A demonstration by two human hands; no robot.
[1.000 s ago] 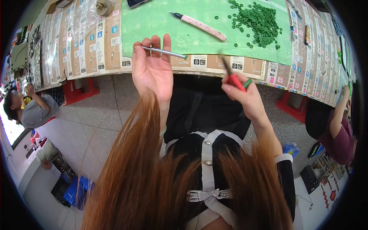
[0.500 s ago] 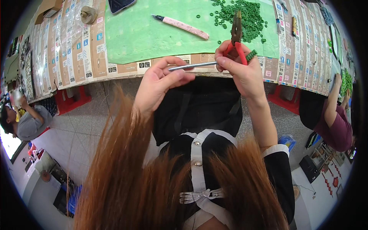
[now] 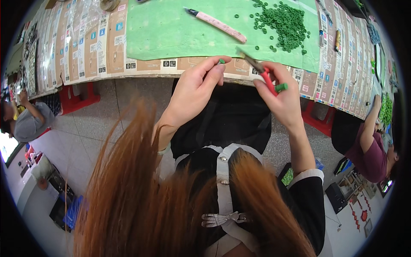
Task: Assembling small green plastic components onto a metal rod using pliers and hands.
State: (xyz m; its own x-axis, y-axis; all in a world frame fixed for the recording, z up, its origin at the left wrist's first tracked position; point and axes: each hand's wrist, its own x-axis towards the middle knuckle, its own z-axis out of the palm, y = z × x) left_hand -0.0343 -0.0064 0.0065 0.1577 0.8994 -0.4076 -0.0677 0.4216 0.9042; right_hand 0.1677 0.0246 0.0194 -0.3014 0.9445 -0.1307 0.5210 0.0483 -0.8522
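At the table's front edge my left hand (image 3: 195, 92) is closed, thumb and forefinger pinching a small green ring (image 3: 221, 61). To its right, my right hand (image 3: 280, 96) is wrapped round pliers with red handles (image 3: 269, 79). Their metal jaws point up and left toward my left hand, smeared by motion. A short stack of green rings (image 3: 281, 87) sticks out beside the handle at my right hand; what holds it there is hidden. A heap of loose dark green rings (image 3: 284, 25) lies on the green sheet (image 3: 167, 36) beyond the pliers.
A pink pen-shaped tool (image 3: 220, 26) with a dark tip lies across the sheet. The table (image 3: 87, 66) is covered with printed paper under plastic. Red stools (image 3: 79, 97) stand at both sides. One person (image 3: 372, 145) works at the right, another (image 3: 36, 120) sits at the left.
The metal rod that was between my hands no longer shows. A green ring now shows in my left fingers. The pliers have swung from upright to pointing left.
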